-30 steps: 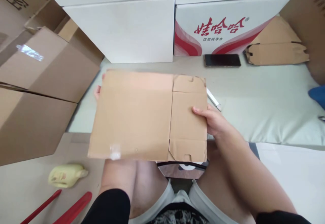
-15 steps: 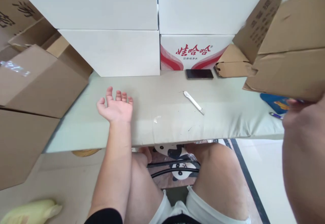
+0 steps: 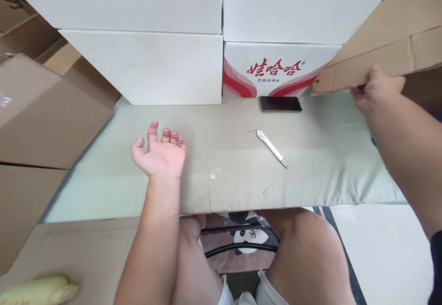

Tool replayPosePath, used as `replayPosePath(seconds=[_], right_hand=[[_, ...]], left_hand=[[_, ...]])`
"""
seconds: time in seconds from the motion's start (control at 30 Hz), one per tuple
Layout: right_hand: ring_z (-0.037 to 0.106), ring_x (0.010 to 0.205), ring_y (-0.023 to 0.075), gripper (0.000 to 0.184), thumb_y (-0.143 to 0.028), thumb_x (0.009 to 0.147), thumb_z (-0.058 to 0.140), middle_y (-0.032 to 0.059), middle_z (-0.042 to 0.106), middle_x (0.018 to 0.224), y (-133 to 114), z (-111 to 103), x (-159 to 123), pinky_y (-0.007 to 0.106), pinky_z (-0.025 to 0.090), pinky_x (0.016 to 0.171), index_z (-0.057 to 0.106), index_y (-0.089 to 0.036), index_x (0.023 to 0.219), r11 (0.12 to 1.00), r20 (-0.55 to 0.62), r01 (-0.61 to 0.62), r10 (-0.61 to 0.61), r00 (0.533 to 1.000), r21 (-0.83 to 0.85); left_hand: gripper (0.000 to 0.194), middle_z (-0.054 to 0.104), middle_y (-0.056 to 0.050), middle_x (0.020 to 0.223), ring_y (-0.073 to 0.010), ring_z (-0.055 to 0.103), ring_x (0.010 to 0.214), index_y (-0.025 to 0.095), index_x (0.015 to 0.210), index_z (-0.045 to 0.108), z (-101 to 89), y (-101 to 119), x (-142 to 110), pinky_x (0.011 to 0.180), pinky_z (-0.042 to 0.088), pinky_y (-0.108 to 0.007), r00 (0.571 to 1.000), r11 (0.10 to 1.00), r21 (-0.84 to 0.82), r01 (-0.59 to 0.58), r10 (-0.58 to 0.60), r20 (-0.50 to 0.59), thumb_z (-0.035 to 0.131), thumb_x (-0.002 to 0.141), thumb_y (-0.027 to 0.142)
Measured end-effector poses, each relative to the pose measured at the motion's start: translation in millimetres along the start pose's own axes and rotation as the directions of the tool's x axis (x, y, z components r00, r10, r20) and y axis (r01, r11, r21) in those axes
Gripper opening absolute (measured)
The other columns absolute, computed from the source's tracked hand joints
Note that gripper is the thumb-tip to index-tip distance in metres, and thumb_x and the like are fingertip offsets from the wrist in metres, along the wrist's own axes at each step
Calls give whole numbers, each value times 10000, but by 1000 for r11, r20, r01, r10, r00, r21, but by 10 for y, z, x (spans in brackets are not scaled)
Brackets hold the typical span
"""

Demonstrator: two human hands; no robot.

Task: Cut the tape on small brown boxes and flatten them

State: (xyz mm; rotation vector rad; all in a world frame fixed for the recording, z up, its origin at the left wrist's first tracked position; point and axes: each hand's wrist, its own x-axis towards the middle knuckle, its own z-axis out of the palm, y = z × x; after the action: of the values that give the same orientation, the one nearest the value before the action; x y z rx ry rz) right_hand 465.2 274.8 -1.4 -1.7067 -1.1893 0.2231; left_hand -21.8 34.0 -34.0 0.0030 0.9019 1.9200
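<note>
My left hand (image 3: 160, 155) rests palm up above the padded bench top (image 3: 228, 143), fingers spread and slightly curled, holding nothing. On the right, my right hand (image 3: 378, 90) grips the lower edge of a brown cardboard box flap (image 3: 366, 61). Part of its fingers is hidden at the cardboard's edge. Between my hands, a white utility knife (image 3: 271, 148) lies at a slant on the bench. Behind it, a black phone (image 3: 280, 104) lies flat by the white carton with red lettering (image 3: 276, 70).
White boxes (image 3: 138, 65) are stacked along the back. Brown cardboard boxes (image 3: 51, 107) stand at the left. A yellowish bag (image 3: 37, 290) lies on the floor at lower left. My knees are under the bench's front edge, near a panda-print mat (image 3: 224, 261).
My right hand has moved from the right edge inward and away from me, and the cardboard there has shifted up and back. My left hand stays open. The view has shifted slightly.
</note>
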Motion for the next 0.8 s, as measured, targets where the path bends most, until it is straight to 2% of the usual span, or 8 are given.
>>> replayPosePath(seconds=[0.1,0.17,0.33,0.43,0.53,0.6,0.73,0.8], right_hand=[[722,1236,232,433,11,979,446,252,570,1521,-108,129,0,322,554,713,537,-177,1359,934,27,-352,351,936,54],[718,1243,215,464,34,959,463,265,589,1494,-144,179,-61,323,548,735,519,-165,1374,890,48,-454,452,891,53],[750,1150,238,338,37,930,354,349,605,1374,-142,131,-378,398,553,745,574,-120,1134,809,94,-585,587,804,-51],[758,905,203,173,-70,953,425,306,681,1202,-184,8,-674,425,542,741,559,-174,920,813,201,-563,582,788,-147],[691,707,176,130,-211,938,581,209,734,968,-348,-104,-1030,445,523,759,585,-190,810,846,385,-440,530,755,-301],[667,654,197,141,-228,904,632,166,737,849,-545,-139,-1290,465,502,771,659,-173,778,864,523,-278,481,703,-420],[676,729,244,88,-186,829,689,83,740,771,-1145,-99,-1863,442,465,859,714,-207,748,883,766,157,280,579,-441],[696,794,255,65,-269,863,663,59,758,829,-1518,-40,-2188,412,481,849,720,-238,860,835,870,457,53,491,-308]], left_hand=[[339,597,-36,786,-176,603,679,284,1001,639,49,2,12,592,521,-287,1000,1000,-12,21,-21,-11,421,888,518],[351,598,-36,772,-170,595,663,272,972,641,89,-3,10,582,522,-282,999,999,-20,47,-47,-24,394,908,513],[359,589,-31,753,-163,585,633,263,927,637,132,2,19,557,514,-276,996,996,-45,77,-79,-44,374,926,507],[351,573,-21,736,-157,564,597,260,926,629,119,36,18,545,498,-277,995,994,-63,94,-95,-24,400,920,526],[393,522,2,684,-140,523,534,234,876,606,105,78,-38,516,454,-274,994,986,-123,110,-112,-9,366,944,538],[412,476,15,643,-130,490,498,214,808,572,93,96,-100,497,415,-267,990,973,-189,133,-137,-13,335,967,511],[382,411,33,614,-110,444,484,203,715,514,54,147,-218,506,373,-255,978,930,-306,205,-207,26,382,975,450],[408,377,35,613,-102,412,482,199,682,494,35,248,-305,509,354,-251,980,927,-325,189,-198,8,346,991,421]])
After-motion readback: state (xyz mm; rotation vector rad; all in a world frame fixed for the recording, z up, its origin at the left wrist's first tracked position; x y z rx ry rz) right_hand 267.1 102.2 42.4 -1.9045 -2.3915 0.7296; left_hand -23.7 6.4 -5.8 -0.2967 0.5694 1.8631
